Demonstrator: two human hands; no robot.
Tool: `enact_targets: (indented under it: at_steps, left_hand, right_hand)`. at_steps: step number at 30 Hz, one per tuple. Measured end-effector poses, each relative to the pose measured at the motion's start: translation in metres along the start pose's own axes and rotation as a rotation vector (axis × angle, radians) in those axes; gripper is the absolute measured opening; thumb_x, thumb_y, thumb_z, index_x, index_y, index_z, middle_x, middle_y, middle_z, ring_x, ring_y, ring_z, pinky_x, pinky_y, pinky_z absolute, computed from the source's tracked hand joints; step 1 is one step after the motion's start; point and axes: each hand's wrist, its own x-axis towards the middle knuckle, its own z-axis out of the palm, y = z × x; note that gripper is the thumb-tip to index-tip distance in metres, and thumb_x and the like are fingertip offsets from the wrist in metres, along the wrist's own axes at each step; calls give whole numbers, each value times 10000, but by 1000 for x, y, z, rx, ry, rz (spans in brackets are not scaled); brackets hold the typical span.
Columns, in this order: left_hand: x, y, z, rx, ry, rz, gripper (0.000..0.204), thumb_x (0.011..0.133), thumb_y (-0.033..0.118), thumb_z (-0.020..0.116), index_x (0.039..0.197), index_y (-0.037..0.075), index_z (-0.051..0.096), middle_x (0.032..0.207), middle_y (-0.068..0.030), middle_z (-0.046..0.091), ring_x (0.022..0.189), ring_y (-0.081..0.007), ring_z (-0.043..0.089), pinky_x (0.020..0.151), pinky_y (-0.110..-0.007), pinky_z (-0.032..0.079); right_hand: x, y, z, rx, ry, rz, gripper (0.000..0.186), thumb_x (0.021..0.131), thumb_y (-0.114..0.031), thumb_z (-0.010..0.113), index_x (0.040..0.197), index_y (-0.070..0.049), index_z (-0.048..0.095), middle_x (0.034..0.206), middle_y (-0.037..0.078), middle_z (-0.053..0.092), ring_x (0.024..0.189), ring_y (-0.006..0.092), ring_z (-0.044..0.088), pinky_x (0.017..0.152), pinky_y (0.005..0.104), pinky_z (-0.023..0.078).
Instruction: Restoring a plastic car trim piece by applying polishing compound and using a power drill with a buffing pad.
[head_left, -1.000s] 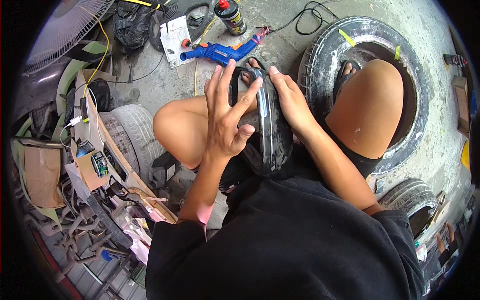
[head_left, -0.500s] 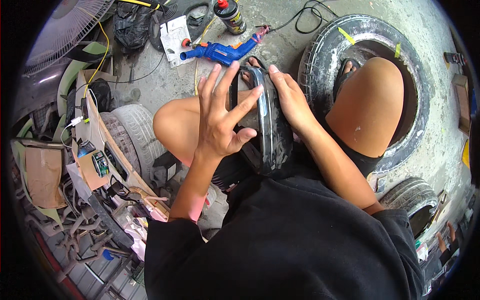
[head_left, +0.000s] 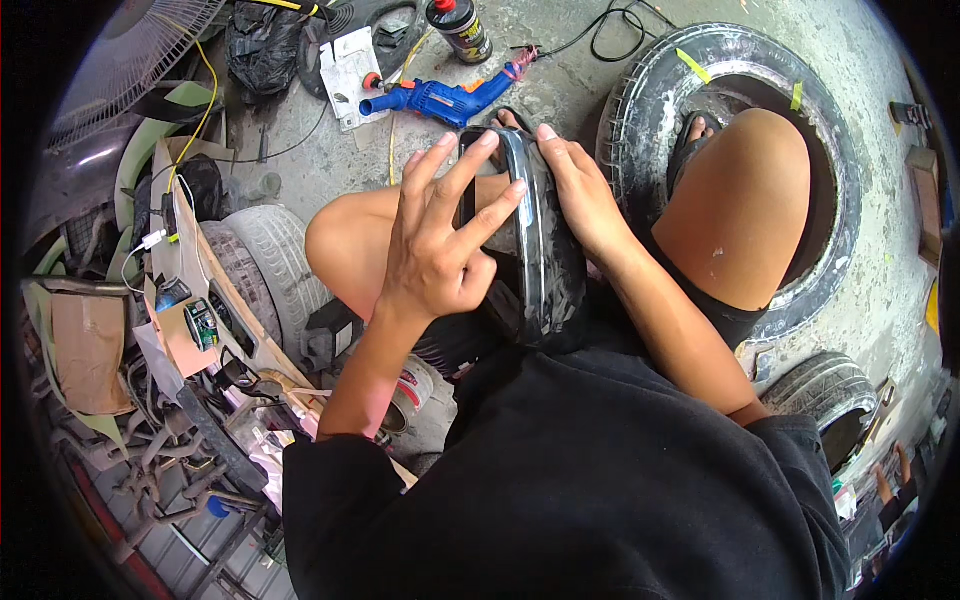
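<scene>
Black curved part [head_left: 562,262] stood on edge between both hands' fingers. Step, as judged: feeling its glossy strip [head_left: 530,250]; next move called for steady right-side bracing. Left hand [head_left: 435,262] — fingers spread, thumb bent, index fingertip at the strip. Right hand [head_left: 590,205] lay along the outer side — full grip hidden. Blue power tool [head_left: 437,101] lay beyond the fingertips.
</scene>
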Motion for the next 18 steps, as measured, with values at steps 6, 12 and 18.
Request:
enact_targets:
  at_steps: [6, 12, 18]
  left_hand:
    - [13, -7, -2, 84, -5, 57, 526, 649, -3, 516, 1126, 153, 672, 1382, -132, 446, 1292, -357, 334, 1071, -476, 279]
    - [25, -15, -7, 168, -28, 144, 484, 655, -8, 538, 1087, 151, 687, 1377, -98, 461, 1278, -324, 348, 1071, -433, 308]
    - [42, -26, -14, 223, -73, 258, 368, 680, 16, 586, 1017, 119, 691, 1371, -46, 470, 1260, -292, 368, 1046, -413, 359]
  right_hand:
    - [0, -1, 0, -17, 13, -9, 611, 962, -459, 356, 1248, 53, 528, 1416, 163, 420, 1251, 313, 413, 1079, 350, 252]
    - [2, 4, 0, -42, 14, -12, 609, 963, -458, 351, 1252, 49, 527, 1415, 168, 418, 1270, 334, 396, 1090, 364, 240]
    - [2, 3, 1, -41, 1, -25, 616, 964, -464, 344, 1262, 45, 520, 1427, 157, 405, 1279, 335, 383, 1096, 369, 230]
